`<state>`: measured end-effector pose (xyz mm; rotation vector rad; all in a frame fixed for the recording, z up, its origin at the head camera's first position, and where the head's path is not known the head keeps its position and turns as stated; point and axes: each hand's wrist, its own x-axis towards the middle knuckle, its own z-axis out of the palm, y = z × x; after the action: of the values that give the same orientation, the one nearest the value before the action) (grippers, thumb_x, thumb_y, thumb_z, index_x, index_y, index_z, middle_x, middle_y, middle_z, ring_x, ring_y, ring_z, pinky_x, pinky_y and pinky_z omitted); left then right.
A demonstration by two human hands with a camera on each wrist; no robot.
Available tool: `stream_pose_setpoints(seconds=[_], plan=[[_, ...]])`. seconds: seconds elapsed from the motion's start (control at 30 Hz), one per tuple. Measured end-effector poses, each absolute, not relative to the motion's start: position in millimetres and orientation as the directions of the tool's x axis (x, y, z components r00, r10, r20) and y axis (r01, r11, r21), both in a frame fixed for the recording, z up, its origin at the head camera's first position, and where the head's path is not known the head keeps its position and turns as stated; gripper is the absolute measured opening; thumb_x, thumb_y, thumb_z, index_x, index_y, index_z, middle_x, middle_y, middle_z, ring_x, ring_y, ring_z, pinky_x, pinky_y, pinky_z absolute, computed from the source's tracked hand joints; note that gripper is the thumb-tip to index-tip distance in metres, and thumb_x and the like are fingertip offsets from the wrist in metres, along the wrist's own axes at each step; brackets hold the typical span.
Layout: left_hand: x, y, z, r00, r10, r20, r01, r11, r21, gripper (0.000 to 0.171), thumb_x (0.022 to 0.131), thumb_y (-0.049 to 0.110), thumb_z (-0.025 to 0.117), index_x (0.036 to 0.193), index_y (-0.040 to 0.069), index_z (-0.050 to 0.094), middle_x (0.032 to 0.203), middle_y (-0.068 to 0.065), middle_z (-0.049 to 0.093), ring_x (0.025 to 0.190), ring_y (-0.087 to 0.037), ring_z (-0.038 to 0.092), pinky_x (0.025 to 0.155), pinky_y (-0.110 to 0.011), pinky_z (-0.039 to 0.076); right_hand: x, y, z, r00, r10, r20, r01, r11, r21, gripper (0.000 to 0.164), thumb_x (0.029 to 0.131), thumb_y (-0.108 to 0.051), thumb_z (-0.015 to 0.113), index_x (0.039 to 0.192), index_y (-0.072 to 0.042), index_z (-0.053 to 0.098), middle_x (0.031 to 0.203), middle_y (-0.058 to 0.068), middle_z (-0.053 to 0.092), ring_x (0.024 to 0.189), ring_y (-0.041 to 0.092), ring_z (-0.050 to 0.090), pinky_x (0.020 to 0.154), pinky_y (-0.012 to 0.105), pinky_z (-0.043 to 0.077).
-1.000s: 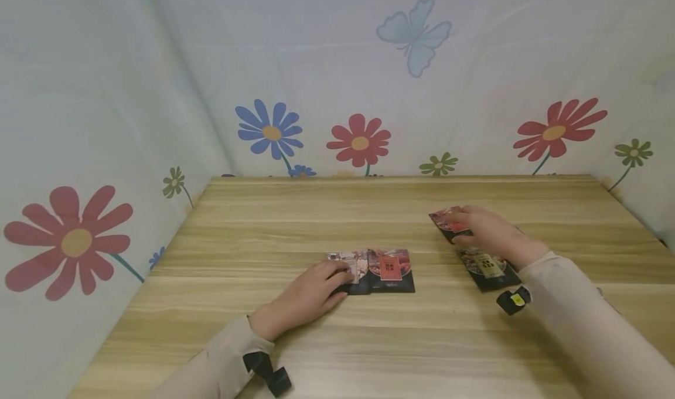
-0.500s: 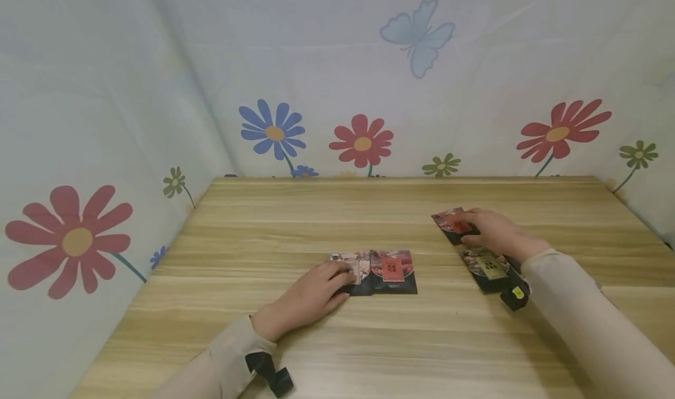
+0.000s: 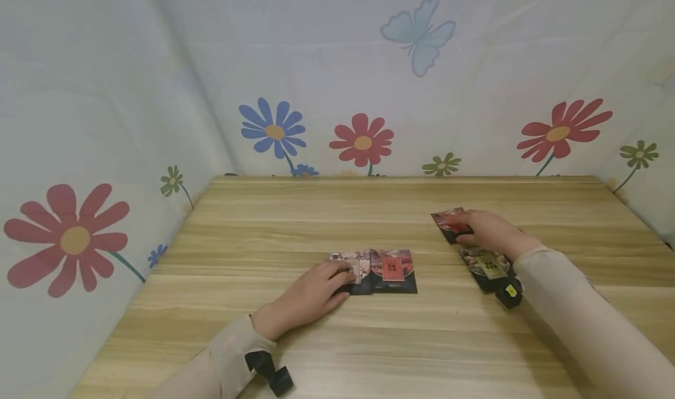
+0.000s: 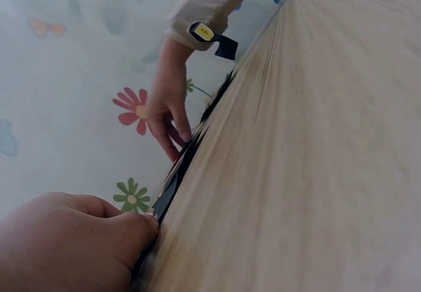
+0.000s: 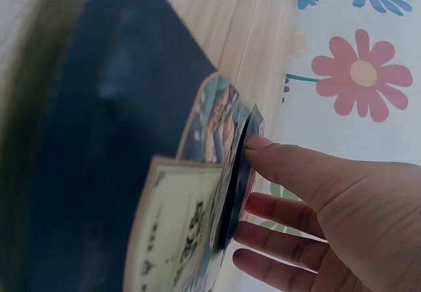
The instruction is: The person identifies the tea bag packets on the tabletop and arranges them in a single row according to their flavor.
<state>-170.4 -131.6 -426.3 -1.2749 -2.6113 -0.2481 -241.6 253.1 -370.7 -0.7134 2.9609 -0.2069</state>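
Note:
In the head view my left hand (image 3: 311, 293) rests with its fingers on a dark food packet with a pale label (image 3: 361, 270), partly covering it. Right beside this lies a packet with a red label (image 3: 393, 269). Farther back, my right hand (image 3: 490, 229) touches another red-labelled packet (image 3: 448, 220) with thumb and fingers spread over its right part. A packet with a yellow-green label (image 3: 490, 269) lies just below that hand, tilted, its lower corner overlapped by the wrist camera. The right wrist view shows the thumb (image 5: 260, 144) against the far packet's edge.
All the packets lie on a wood-grain table (image 3: 295, 223). Behind and to the left hangs a white curtain (image 3: 174, 65) printed with flowers and a butterfly. Black cameras are strapped to both wrists, the left one (image 3: 271, 375) close over the table.
My right hand has shifted slightly on the far red-labelled packet, and its wrist has swung a little left over the yellow-green-labelled one. The left hand stays where it was.

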Motion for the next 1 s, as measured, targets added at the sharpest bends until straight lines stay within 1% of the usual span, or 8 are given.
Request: stream_pose_setpoints(seconds=[0.1,0.17,0.33,0.4,0.7,0.87,1.0], plan=[[-170.2,-131.8,-425.9,-0.595,0.755,0.276,0.793,0.607,0.05,0.033,0.095,0.03,0.059,0.123,0.014,0.062,0.131,-0.009,0.058,0.122,-0.025,0.055,0.106,-0.038,0.047,-241.6,250.1,-369.8,-0.884,-0.465,-0.052,-0.454,0.879,-0.145,0.047,0.088,-0.02,0.069,0.131,-0.003,0.058,0.107,0.021,0.065,0.093,0.032,0.064,0.08,0.051,0.052],[-170.1,-131.8,-425.7,-0.592,0.756,0.278,0.795,0.605,0.047,0.033,0.095,0.03,0.059,0.123,0.014,0.062,0.131,-0.009,0.058,0.122,-0.025,0.055,0.106,-0.038,0.046,-241.6,248.2,-369.4,-0.886,-0.46,-0.06,-0.449,0.883,-0.141,0.048,0.088,-0.021,0.069,0.131,-0.003,0.058,0.106,0.022,0.065,0.092,0.032,0.064,0.079,0.05,0.052],[-169.3,-131.4,-424.6,-0.587,0.758,0.284,0.798,0.601,0.043,0.032,0.095,0.029,0.06,0.122,0.013,0.062,0.13,-0.009,0.058,0.121,-0.025,0.056,0.105,-0.038,0.047,-241.6,243.4,-369.3,-0.894,-0.439,-0.093,-0.424,0.894,-0.142,0.052,0.088,-0.024,0.07,0.134,-0.004,0.055,0.118,0.028,0.061,0.105,0.041,0.061,0.089,0.055,0.05],[-168.9,-131.1,-424.0,-0.586,0.758,0.285,0.798,0.601,0.043,0.031,0.094,0.028,0.06,0.122,0.013,0.062,0.13,-0.009,0.058,0.12,-0.025,0.056,0.105,-0.038,0.047,-242.1,242.4,-370.2,-0.895,-0.436,-0.095,-0.422,0.896,-0.14,0.053,0.087,-0.024,0.07,0.134,-0.005,0.056,0.12,0.029,0.06,0.108,0.043,0.06,0.091,0.056,0.049],[-168.4,-131.1,-423.3,-0.59,0.757,0.281,0.796,0.603,0.05,0.031,0.095,0.028,0.059,0.122,0.013,0.062,0.13,-0.009,0.058,0.121,-0.025,0.055,0.105,-0.038,0.046,-241.4,234.2,-372.8,-0.893,-0.444,-0.078,-0.435,0.894,-0.112,0.05,0.086,-0.023,0.071,0.132,-0.006,0.058,0.122,0.028,0.06,0.111,0.043,0.059,0.094,0.056,0.049],[-168.3,-131.0,-422.8,-0.594,0.755,0.278,0.795,0.603,0.06,0.032,0.095,0.029,0.059,0.123,0.013,0.062,0.131,-0.009,0.058,0.122,-0.025,0.055,0.106,-0.038,0.046,-238.3,228.3,-372.3,-0.886,-0.46,-0.056,-0.454,0.886,-0.093,0.049,0.085,-0.024,0.072,0.129,-0.004,0.06,0.123,0.029,0.059,0.11,0.044,0.06,0.094,0.056,0.049],[-168.2,-131.2,-422.6,-0.597,0.753,0.276,0.793,0.605,0.065,0.032,0.095,0.029,0.059,0.123,0.014,0.062,0.131,-0.008,0.057,0.122,-0.024,0.055,0.106,-0.038,0.046,-235.4,223.0,-371.1,-0.883,-0.465,-0.067,-0.459,0.884,-0.085,0.049,0.086,-0.025,0.072,0.128,-0.004,0.06,0.124,0.029,0.059,0.111,0.043,0.059,0.095,0.055,0.049]])
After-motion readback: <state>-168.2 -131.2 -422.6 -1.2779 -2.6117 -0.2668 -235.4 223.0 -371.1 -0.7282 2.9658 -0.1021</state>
